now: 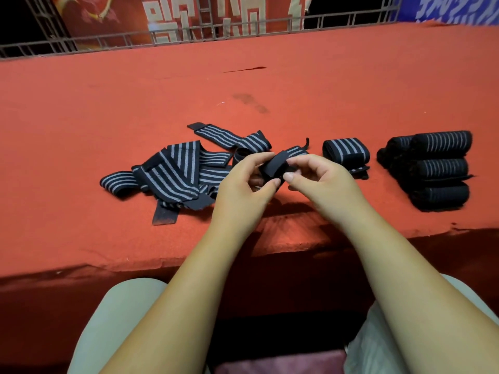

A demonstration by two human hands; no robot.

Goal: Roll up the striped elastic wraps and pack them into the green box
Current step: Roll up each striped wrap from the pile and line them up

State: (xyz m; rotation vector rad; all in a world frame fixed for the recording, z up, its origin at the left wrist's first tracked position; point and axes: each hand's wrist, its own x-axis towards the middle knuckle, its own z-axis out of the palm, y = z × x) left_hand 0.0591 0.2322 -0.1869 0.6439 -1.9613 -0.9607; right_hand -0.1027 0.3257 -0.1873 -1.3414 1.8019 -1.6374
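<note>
In the head view, a black elastic wrap with grey stripes [275, 164] is held between the two hands, just above the near part of a table covered in red felt [351, 85]. It is pinched from the left by the left hand [243, 184], with the thumb underneath and the fingers curled over the top. From the right it is pinched by the right hand [321, 176], whose thumb tip is pressed against the plain black end while the other fingers are curled in. The black end is seen folded over between the fingertips, and the striped length runs away behind the right hand, ending in a thin black tail.

A loose pile of unrolled striped wraps [175, 174] is spread flat and overlapping on the felt just left of the left hand. A single rolled striped wrap [345, 152] lies just beyond the right hand. A stack of rolled striped wraps [437, 168] is set further right, well apart from both hands.

A grey metal railing [189, 36] is seen along the far edge, with a red banner with pale characters [229, 12] behind it. Pale trousers [116, 319] are visible below the forearms.
</note>
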